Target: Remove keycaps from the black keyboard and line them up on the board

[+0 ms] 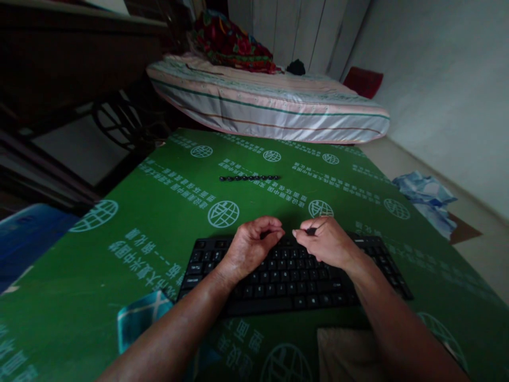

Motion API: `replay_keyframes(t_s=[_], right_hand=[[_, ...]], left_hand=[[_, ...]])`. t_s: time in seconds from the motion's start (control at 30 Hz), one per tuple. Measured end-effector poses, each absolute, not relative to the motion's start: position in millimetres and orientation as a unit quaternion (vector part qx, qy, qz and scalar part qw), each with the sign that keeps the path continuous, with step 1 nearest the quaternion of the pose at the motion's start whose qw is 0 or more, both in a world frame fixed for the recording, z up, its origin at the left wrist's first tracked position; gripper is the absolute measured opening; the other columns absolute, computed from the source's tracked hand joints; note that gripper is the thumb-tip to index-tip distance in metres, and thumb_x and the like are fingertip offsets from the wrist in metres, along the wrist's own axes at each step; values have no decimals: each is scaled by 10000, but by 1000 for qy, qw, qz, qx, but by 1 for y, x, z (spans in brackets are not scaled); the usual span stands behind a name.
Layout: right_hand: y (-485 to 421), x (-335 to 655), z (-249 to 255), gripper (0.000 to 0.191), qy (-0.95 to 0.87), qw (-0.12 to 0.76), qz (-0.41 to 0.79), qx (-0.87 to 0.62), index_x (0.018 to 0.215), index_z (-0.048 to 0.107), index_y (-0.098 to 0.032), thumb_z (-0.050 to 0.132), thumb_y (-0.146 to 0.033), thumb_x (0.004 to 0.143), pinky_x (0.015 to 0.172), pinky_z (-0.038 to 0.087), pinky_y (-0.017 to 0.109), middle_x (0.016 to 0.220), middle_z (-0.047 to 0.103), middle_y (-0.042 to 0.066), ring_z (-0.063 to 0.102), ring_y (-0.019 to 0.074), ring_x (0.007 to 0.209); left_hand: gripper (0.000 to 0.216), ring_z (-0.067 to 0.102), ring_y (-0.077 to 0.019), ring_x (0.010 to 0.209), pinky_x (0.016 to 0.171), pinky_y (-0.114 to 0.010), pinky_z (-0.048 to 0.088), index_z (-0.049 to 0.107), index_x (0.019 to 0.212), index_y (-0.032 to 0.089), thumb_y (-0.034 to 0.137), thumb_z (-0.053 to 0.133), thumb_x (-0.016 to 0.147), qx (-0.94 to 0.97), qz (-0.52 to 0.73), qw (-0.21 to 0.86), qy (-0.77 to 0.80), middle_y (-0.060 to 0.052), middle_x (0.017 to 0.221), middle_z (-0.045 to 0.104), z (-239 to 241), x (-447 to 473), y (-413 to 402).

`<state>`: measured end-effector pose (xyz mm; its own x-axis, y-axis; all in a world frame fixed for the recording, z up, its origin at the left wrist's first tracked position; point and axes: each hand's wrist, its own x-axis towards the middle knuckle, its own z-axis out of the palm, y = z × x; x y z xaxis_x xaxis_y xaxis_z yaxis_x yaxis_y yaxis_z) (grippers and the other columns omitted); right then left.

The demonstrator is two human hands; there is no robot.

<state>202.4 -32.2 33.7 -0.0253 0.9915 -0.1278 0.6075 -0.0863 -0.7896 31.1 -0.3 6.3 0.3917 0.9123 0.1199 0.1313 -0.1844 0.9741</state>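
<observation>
A black keyboard (274, 289) lies on the green table (170, 212), under both of my hands. My left hand (254, 241) is over its far edge, thumb and fingertips pressed together in a pinch; whether anything sits between them is too small to see. My right hand (328, 241) is a short gap away, its fingers curled around a small dark piece (311, 231), whose kind I cannot make out. Farther out, several small black pieces (249, 178) that look like keycaps are lined up in a row.
A teal checked cloth (139, 315) lies by my left forearm, and a brown cloth (345, 350) is at the near edge. Beyond the table stands a bed (270, 111) with a red patterned bundle (234, 45). Crumpled plastic (423, 191) lies on the floor at right.
</observation>
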Motion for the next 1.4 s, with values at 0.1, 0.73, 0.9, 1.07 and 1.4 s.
replay_keyframes(t_s=[0.1,0.73,0.9,1.07,1.4], right_hand=[[-31,207,29,301,-596,273,387,-648,482,430,-185,535,-278,748,294,270,156,362,469,-53,399,46,265],[-28,219,24,259,-573,283,466,-612,539,536,-156,525,-288,762,299,290,153,425,558,-18,446,56,276],[-27,220,23,218,-560,292,474,-613,573,569,-147,539,-270,750,299,302,147,420,564,-19,442,48,272],[-25,224,22,194,-525,312,502,-612,619,599,-129,563,-284,731,278,288,136,413,567,-14,444,49,265],[-26,220,22,277,-551,347,470,-596,476,502,-156,609,-285,696,275,236,143,355,494,-45,363,27,244]], left_hand=[[93,638,-130,739,738,-270,519,629,820,176,202,620,731,669,390,496,392,3,772,697,5,31,0],[103,658,-135,749,753,-266,523,632,841,177,190,624,740,675,385,488,397,1,793,712,3,31,0],[103,653,-134,745,743,-263,526,636,835,172,189,630,734,681,385,476,401,-2,795,709,2,31,0],[101,656,-132,750,750,-257,528,627,843,170,192,626,744,696,382,464,393,1,799,708,0,31,2],[172,671,-151,793,766,-275,529,604,933,186,189,576,763,780,336,372,376,-20,863,702,-1,31,-2]])
